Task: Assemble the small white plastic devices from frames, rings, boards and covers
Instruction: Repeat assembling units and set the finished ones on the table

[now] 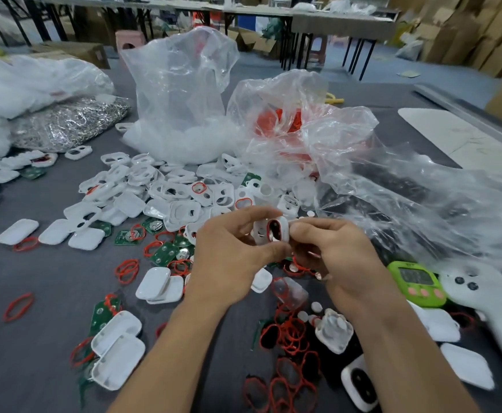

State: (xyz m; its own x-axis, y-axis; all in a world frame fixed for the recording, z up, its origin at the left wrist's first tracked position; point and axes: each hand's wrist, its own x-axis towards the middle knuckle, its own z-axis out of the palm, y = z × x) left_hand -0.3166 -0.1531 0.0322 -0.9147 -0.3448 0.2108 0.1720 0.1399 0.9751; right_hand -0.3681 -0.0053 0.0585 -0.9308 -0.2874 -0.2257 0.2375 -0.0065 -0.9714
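While left hand [231,257] holds, right hand [342,254] pinches frame [284,230] — red-ringed.

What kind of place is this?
Probably a small factory or assembly workshop: white frames and red rings are heaped on a grey table, clear bags hold more parts, cardboard boxes are stacked behind.

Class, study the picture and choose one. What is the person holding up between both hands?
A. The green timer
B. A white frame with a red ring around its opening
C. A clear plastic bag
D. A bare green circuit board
B: the left hand and the right hand both pinch a white frame with a red ring lining its oval opening, while the green timer lies on the table.
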